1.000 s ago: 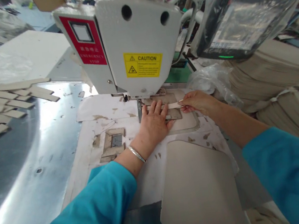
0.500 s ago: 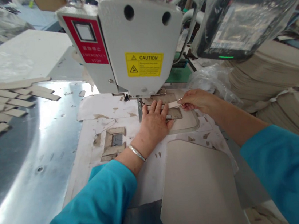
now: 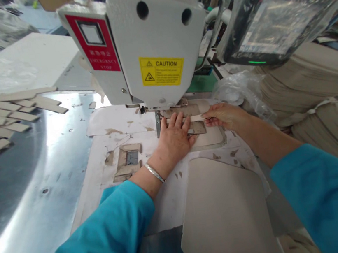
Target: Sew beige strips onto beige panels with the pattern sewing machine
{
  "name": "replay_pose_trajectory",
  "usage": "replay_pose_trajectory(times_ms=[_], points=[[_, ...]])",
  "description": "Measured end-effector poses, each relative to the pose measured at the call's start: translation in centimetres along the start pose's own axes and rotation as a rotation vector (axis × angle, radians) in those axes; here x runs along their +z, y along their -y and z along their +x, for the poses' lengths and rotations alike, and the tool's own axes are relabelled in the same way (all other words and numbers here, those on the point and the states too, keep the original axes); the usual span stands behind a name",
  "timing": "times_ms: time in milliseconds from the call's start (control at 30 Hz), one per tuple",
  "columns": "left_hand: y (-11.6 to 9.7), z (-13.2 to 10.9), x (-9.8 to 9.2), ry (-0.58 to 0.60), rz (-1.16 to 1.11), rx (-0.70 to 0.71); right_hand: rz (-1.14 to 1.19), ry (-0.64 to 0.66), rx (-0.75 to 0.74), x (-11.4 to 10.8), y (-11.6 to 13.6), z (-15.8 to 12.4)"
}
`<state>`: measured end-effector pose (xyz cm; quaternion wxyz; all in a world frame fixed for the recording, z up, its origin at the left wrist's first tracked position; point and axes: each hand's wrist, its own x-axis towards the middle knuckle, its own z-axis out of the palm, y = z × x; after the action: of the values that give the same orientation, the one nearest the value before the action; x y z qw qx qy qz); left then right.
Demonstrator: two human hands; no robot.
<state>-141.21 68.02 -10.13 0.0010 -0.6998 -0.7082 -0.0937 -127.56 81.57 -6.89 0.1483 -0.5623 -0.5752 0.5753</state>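
Under the head of a sewing machine [image 3: 157, 41], my left hand [image 3: 175, 136] lies flat with spread fingers on a narrow beige strip [image 3: 196, 118]. Its far end, to the right, is pinched between the thumb and fingers of my right hand [image 3: 222, 116]. Beneath the strip is a beige panel [image 3: 205, 140] with rounded corners, partly covered by my hands and a metal clamp frame [image 3: 158, 124]. A larger beige panel [image 3: 227, 214] rests nearer to me, over the front of the white work sheet [image 3: 96, 186].
Many loose beige strips [image 3: 2, 115] lie on the metal table [image 3: 42, 168] at left. Stacked beige panels [image 3: 308, 71] and a clear plastic bag [image 3: 238, 88] are at right. A plastic-wrapped control screen [image 3: 277, 25] hangs above them. A square brown frame [image 3: 120, 166] sits left of my wrist.
My right hand has shifted very slightly, still pinching the strip's end; a thin shiny piece at its fingertips no longer shows. My left hand stays flat in place. The view has tilted a little.
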Motion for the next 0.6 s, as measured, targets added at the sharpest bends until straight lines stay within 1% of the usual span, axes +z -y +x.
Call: replay_pose_trajectory(times_ms=[133,233,367,467,533,600], points=[[0.0,0.0,-0.1,-0.007,0.001,0.002,0.037,-0.026,0.036,0.2,0.1,-0.1],[-0.1,0.0,-0.1,0.002,0.005,-0.003,-0.011,-0.059,0.029,0.4,-0.1,0.1],[-0.2,0.0,-0.2,0.003,0.006,-0.001,-0.196,-0.112,-0.03,0.4,-0.4,0.7],[0.0,-0.1,-0.1,-0.008,0.01,0.003,-0.372,-0.128,-0.086,0.3,-0.7,0.9],[0.1,-0.1,0.1,-0.014,0.016,0.002,-0.442,-0.128,-0.101,0.2,-0.9,1.0],[0.2,-0.1,0.3,-0.019,0.027,0.011,-0.456,-0.125,-0.109,0.2,-1.1,1.1]])
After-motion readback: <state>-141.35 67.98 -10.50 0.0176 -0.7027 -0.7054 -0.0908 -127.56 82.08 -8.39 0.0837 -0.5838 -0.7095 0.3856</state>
